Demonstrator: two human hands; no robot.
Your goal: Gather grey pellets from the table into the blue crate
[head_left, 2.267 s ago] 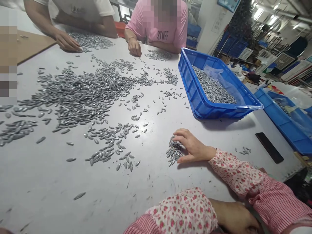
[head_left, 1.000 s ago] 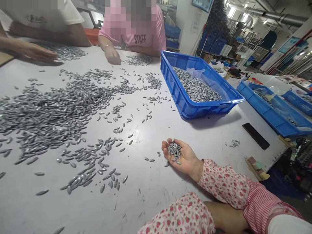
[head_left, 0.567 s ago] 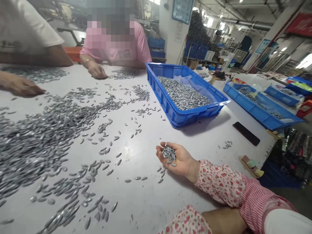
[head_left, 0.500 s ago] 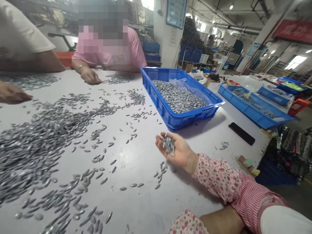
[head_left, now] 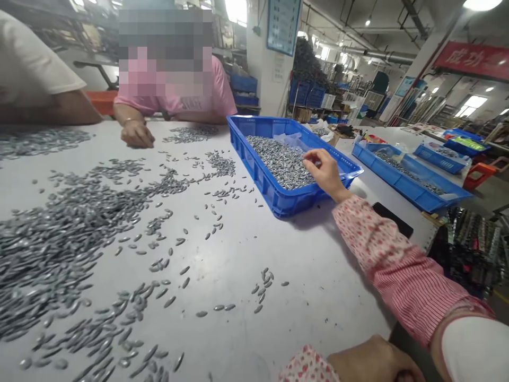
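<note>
Okay, my right hand [head_left: 324, 171]: reaching out over the blue plastic crate [head_left: 254, 183], palm turned down, fingers loosely curled just above the heap.
Grip: loose, not clenched; I can't tell whether any pieces are still in it.
Change: the cupped handful I was holding low over the table is no longer showing, and my hand is now working at the crate rather than the tabletop.
Silvery spindle-shaped pieces [head_left: 278, 164]: lying heaped in the crate against a clear plastic liner [head_left: 290, 140], and spreading in a wide drift across the white table [head_left: 318, 297].
My left hand [head_left: 374, 361]: sitting low at the bottom of the view, partly cut off, so I can't tell its grip.
Across the table: a co-worker's hand [head_left: 135, 135] is resting beside a smaller scatter of pieces.
Off to the right: a second blue crate [head_left: 409, 183] is holding more pieces, and a black phone [head_left: 392, 215] is lying partly behind my sleeve [head_left: 397, 270].
</note>
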